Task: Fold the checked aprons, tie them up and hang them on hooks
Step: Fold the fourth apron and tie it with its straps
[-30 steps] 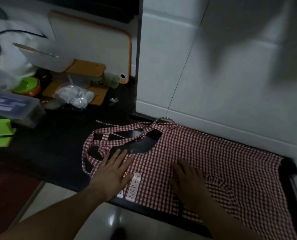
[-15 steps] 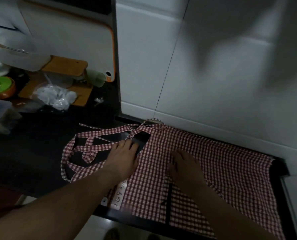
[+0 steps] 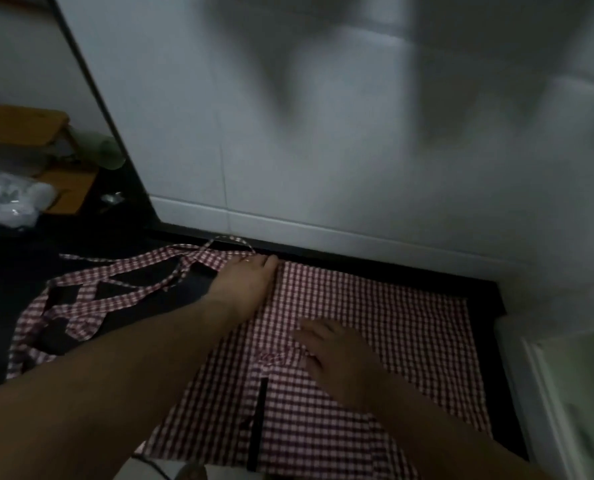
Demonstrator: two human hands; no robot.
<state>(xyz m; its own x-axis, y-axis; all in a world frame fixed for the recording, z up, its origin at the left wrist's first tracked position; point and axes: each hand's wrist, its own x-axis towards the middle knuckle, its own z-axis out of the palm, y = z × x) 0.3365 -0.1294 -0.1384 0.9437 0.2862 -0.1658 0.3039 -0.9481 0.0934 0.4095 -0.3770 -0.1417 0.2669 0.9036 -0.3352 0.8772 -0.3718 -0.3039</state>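
A red-and-white checked apron (image 3: pixel 392 341) lies spread flat on the black counter (image 3: pixel 482 289) below the white tiled wall. Its straps (image 3: pixel 91 292) lie crossed and tangled on the counter to the left. My left hand (image 3: pixel 247 282) rests flat at the apron's far left corner, where the straps join the cloth, fingertips toward the wall. Palm down on the middle of the cloth, my right hand (image 3: pixel 333 355) has its fingers spread. Neither hand grips anything. A dark slit (image 3: pixel 257 424) shows in the cloth near the front edge.
Wooden boards (image 3: pixel 18 129) and a crumpled white plastic bag (image 3: pixel 8 202) sit at the far left of the counter. A pale green cup (image 3: pixel 105 150) lies beside them. The tiled wall (image 3: pixel 323 133) stands right behind the apron. A pale frame (image 3: pixel 565 393) borders the right side.
My left hand has slid from the apron's near left part, over the straps, up to the far corner by the wall. My right hand has stayed on the cloth. The view has swung right.
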